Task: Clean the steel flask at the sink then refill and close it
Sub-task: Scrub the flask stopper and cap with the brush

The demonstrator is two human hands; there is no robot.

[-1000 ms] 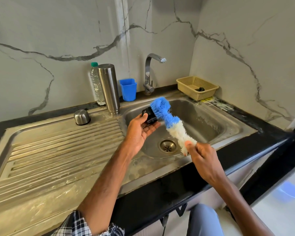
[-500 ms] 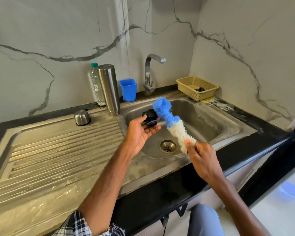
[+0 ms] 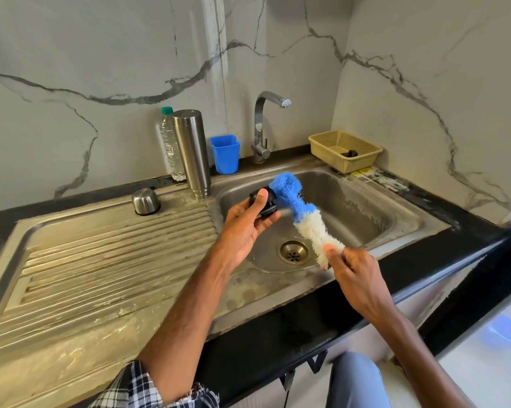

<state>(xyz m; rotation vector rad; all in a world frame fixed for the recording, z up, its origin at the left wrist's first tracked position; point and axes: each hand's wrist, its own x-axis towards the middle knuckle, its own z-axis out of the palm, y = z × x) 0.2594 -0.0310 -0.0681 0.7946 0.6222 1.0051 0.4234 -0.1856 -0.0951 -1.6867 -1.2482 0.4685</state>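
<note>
A black counter (image 3: 469, 245) carries a steel sink (image 3: 366, 207) with its drainboard (image 3: 101, 260) on the left. At the far edge of the drainboard a steel flask (image 3: 191, 154) stands upright, with a steel cap (image 3: 145, 201) to its left. A water bottle (image 3: 168, 148) stands just behind the flask, and a blue cup (image 3: 225, 154) and a beige basket (image 3: 357, 164) are further right.

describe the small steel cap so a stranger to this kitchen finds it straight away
Start at the steel sink and move left onto its ribbed draining board. At the board's back edge, left of the tall steel flask and apart from it, sits the small steel cap. It is the only short, dome-shaped piece there; the flask and the clear bottle stand tall.
</note>
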